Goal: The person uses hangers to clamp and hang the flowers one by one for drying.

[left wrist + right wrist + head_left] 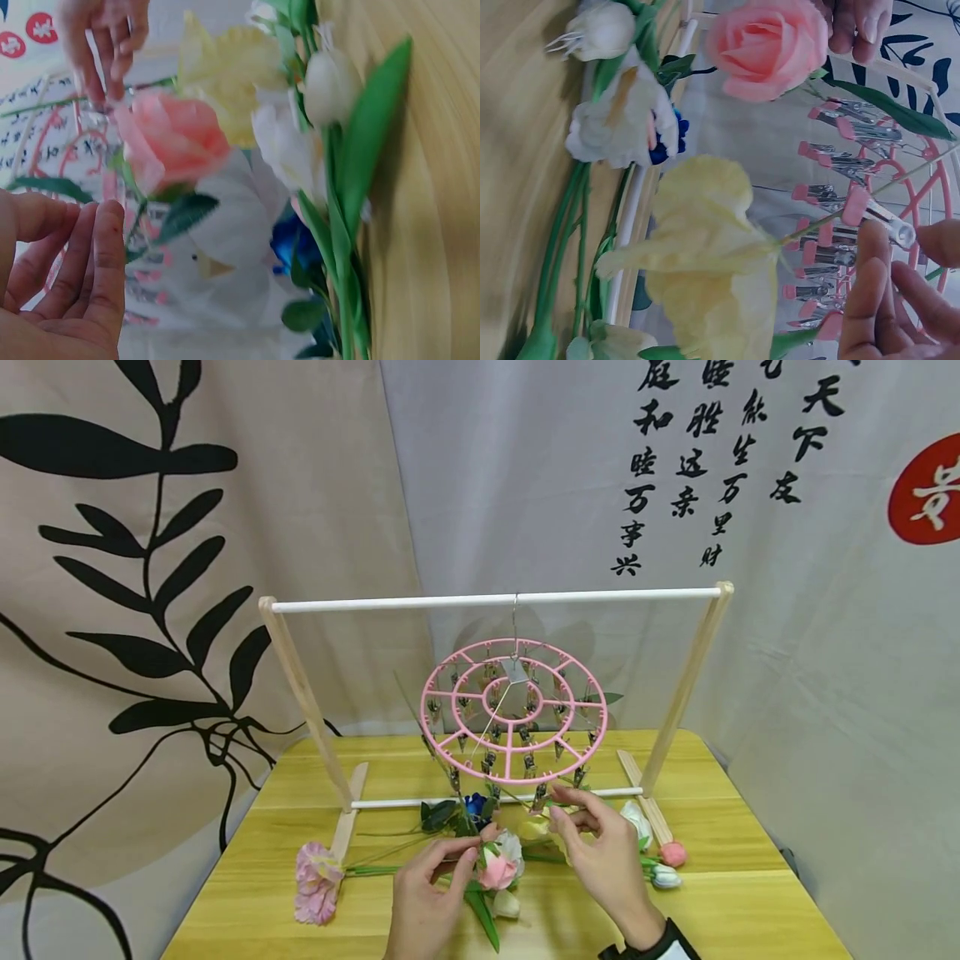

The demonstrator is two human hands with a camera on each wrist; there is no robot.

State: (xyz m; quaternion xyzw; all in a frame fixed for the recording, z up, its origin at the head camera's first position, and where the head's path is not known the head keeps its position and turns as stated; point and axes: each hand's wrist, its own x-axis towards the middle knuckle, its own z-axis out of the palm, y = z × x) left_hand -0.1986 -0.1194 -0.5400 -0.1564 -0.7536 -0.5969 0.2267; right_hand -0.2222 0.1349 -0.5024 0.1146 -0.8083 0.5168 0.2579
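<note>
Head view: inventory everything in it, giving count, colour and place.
Wall cloths: 2, pale, with black and red prints, behind the table
Table: 1, yellowish wood, below
Rack: 1, pale wood with white bars, on the table
Round hanger: 1, pink, hung from the rack
Clips: many, silvery, under the hanger
Rose: 1, pink, front middle
Yellow flower: 1, yellow, beyond the rose
Blue flower: 1, blue, below the hanger
Frilly bloom: 1 clump, pinkish purple, left
White flowers: several, middle and right
Pink bud: 1, right
Leaves: several, green, among flowers
Left hand: 1, bare, by the rose
Right hand: 1, bare, at a clip

Bright head view, dimmer wrist views, left blurry
</note>
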